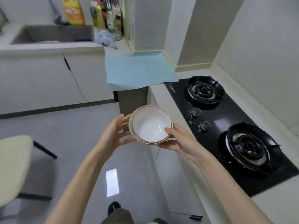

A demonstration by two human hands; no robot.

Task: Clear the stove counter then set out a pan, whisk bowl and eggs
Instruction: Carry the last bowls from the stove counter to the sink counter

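A white bowl with a red rim line sits nested in a second bowl with a green rim; both are empty. I hold the stack in the air over the floor, just left of the stove counter's front edge. My right hand grips the near right rim, thumb inside the top bowl. My left hand cups the left side with its fingers spread. The black two-burner gas stove lies to the right with nothing on its burners.
A light blue mat covers the counter corner beyond the stove. Further back are a grey sink, a crumpled blue cloth and several bottles. A cream chair stands at the left on the grey floor.
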